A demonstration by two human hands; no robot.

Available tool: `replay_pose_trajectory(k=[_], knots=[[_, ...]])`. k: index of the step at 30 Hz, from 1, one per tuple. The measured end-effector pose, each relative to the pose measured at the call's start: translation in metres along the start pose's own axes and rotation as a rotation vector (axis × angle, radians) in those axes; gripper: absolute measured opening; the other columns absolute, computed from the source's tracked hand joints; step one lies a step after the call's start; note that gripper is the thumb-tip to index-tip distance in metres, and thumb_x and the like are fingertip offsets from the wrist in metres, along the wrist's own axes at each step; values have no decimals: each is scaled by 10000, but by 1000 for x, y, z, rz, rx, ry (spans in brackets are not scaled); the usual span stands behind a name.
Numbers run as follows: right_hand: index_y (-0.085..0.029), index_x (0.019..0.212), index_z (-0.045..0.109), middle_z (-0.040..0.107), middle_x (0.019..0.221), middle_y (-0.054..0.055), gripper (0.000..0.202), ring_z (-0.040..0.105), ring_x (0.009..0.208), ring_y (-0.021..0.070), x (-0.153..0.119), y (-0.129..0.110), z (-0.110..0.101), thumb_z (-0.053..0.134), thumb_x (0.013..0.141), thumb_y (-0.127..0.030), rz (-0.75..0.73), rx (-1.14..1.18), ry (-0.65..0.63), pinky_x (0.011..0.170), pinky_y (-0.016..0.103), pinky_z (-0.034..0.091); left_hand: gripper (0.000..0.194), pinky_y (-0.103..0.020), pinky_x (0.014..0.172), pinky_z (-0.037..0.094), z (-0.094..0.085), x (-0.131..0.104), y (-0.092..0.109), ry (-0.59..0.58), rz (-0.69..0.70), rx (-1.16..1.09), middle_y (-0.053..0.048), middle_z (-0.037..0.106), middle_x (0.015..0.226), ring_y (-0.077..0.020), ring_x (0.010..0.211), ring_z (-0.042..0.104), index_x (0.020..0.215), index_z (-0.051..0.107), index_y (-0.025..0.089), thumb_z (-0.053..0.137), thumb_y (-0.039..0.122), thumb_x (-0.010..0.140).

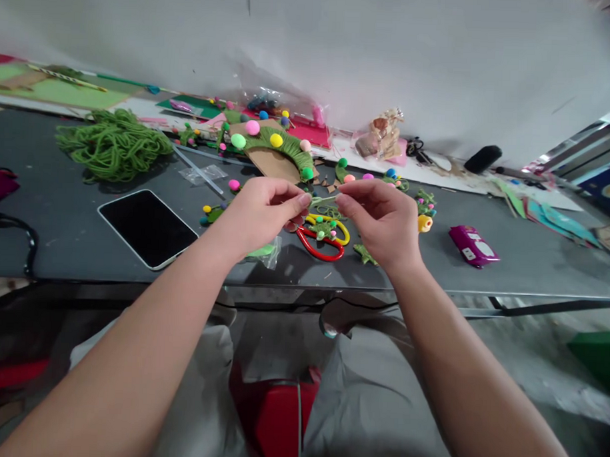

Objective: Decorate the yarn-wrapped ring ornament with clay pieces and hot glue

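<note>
My left hand [268, 210] and my right hand [382, 221] are raised over the table, close together. Each pinches one end of a thin green yarn strand [324, 200], which spans the small gap between the fingertips. Below them lies a pair of scissors [320, 254] with red and yellow handles; its blades are hidden. A small green yarn piece with tiny pom-poms [323, 229] rests on the handles. Beyond my hands is a cardboard ring partly wrapped in green yarn [288, 146], dotted with coloured pom-poms. Another small green yarn piece [365, 254] lies beneath my right wrist.
A loose heap of green yarn [115, 145] and a tablet-like device with a dark screen [147, 228] are on the left. To the right lies a purple packet [473, 246]. Paper sheets, plastic bags and a black pouch-like object [482, 159] line the wall. The table's front edge [303, 288] runs above my knees.
</note>
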State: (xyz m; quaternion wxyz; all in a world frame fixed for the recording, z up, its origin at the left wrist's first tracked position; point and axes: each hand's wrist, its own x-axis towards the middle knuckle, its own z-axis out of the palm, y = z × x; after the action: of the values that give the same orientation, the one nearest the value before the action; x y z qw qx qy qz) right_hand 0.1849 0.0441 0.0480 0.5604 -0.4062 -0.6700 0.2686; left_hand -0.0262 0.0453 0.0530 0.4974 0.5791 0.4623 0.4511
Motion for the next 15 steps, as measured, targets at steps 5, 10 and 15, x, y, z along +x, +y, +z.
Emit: replay_pose_trajectory(k=[5, 10, 15], knots=[[-245, 867, 825, 775, 925, 19, 21, 723, 930, 186, -1, -4, 5, 819, 864, -226, -55, 12, -84, 810, 342, 618, 248, -352, 789, 591, 7, -5, 6, -77, -53, -103, -85, 778, 906, -209, 833, 729, 873, 786, 171, 736, 403, 945], [-238, 889, 850, 699, 1145, 78, 50, 682, 1118, 217, -1, -1, 9, 840, 851, -207, -137, -26, -89, 923, 372, 600, 160, -336, 842, 581, 9, -9, 13, -125, -105, -238, -85, 794, 984, -213, 930, 739, 935, 817, 166, 797, 319, 890], [-258, 1128, 738, 701, 1237, 53, 310, 702, 1072, 196, -5, 1, 8, 807, 836, -183, -78, -24, -141, 847, 342, 611, 229, -343, 848, 591, 11, -11, 14, -178, -96, -238, -86, 805, 993, -231, 981, 741, 977, 826, 168, 881, 330, 825]])
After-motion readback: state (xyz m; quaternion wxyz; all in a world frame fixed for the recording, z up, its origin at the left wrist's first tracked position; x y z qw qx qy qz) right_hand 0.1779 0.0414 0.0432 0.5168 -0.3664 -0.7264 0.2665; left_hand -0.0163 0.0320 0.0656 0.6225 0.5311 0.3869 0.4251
